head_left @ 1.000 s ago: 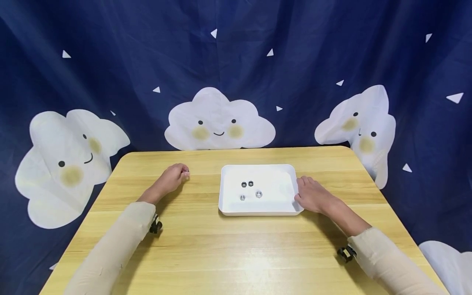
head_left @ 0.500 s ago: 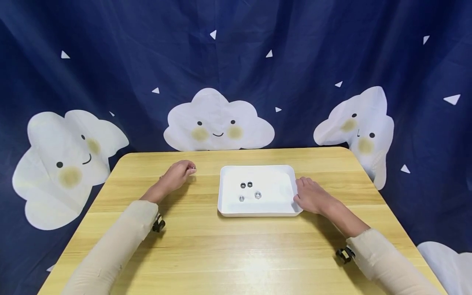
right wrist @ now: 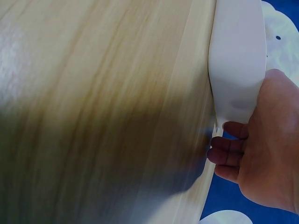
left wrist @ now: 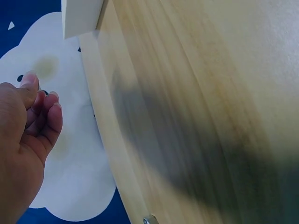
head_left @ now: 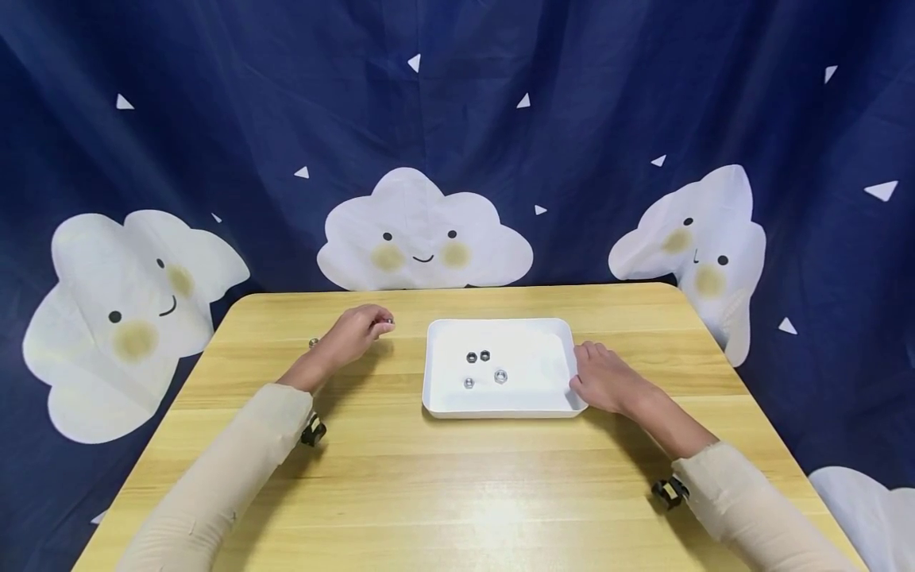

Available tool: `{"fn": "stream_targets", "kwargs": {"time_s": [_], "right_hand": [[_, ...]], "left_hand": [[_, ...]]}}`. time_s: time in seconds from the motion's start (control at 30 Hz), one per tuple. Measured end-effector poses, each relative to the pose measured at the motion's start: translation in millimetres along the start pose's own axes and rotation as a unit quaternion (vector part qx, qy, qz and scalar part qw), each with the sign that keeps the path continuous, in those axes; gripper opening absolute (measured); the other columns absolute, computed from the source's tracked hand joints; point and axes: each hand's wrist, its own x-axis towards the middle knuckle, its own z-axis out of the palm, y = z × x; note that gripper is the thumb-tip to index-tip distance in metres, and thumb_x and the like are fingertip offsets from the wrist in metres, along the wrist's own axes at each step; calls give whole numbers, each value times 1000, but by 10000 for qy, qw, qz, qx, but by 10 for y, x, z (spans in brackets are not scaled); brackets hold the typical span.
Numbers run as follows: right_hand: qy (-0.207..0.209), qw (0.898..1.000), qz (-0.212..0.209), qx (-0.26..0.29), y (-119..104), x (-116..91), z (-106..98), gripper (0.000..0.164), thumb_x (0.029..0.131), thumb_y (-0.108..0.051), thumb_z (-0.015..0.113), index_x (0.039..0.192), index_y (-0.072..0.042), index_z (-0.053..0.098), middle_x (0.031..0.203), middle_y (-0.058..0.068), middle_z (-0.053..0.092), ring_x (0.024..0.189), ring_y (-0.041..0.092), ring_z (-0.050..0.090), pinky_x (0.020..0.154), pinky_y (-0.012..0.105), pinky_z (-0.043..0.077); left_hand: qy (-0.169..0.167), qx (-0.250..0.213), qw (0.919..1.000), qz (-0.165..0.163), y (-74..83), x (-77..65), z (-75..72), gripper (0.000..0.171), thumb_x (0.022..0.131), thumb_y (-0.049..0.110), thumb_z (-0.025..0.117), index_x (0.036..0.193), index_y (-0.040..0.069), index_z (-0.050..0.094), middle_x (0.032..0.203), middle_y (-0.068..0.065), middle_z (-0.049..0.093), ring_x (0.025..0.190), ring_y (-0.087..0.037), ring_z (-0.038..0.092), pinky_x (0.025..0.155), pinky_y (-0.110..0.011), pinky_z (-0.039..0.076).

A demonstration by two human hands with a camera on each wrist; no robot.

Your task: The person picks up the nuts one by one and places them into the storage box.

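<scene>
My left hand is over the left part of the table, pinching a small metal nut between thumb and fingertips; the fingers mostly cover that nut in the left wrist view. A second, silver nut lies on the table just behind the left wrist. My right hand grips the right end of a shallow white tray, thumb at the rim and fingers curled against the outer side. Inside the tray are two dark nuts, one of them the left dark nut, plus a larger silver nut and a smaller silver nut.
The wooden table has rounded far corners. Behind its far edge hangs a dark blue curtain with white clouds and triangles. Bare wood lies between my left hand and the tray.
My left hand has moved right and slightly away, toward the tray, with the nut in its fingertips. The nut behind the left wrist has come into sight. My right hand and the tray stay put.
</scene>
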Motion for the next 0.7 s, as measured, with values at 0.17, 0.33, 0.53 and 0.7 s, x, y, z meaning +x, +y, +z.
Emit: {"fn": "stream_targets", "kwargs": {"time_s": [0.17, 0.33, 0.53, 0.7], "right_hand": [[-20, 10000, 10, -2, 19, -5, 10, 56, 98, -22, 46, 138, 18, 42, 133, 33, 51, 125, 46, 50, 110, 61, 42], [-25, 10000, -41, -16, 29, 2, 17, 56, 97, -21, 46, 137, 19, 42, 132, 33, 52, 123, 46, 50, 109, 60, 42], [-19, 10000, -26, -14, 28, -4, 10, 57, 98, -21, 45, 138, 19, 41, 134, 35, 51, 125, 46, 50, 111, 60, 42], [-51, 10000, 15, 33, 30, -1, 4, 59, 98, -21, 45, 140, 19, 40, 135, 35, 50, 126, 46, 49, 112, 60, 41]], "left_hand": [[-16, -25, 10000, 75, 65, 33, -6, 15, 101, 16, 67, 105, 3, 72, 103, -13, 72, 90, -23, 64, 80, -41, 54], [-67, -140, 9999, 70, 155, 52, 0, 16, 102, 17, 66, 107, 3, 72, 106, -13, 71, 94, -24, 64, 84, -41, 54], [-58, -157, 9996, 208, 281, 112, 20, 16, 102, 17, 66, 106, 2, 71, 106, -14, 71, 95, -25, 63, 84, -41, 55], [-91, -97, 9994, 322, 340, 159, 54, 17, 102, 17, 66, 107, 2, 71, 106, -13, 72, 94, -24, 64, 83, -39, 55]]}}
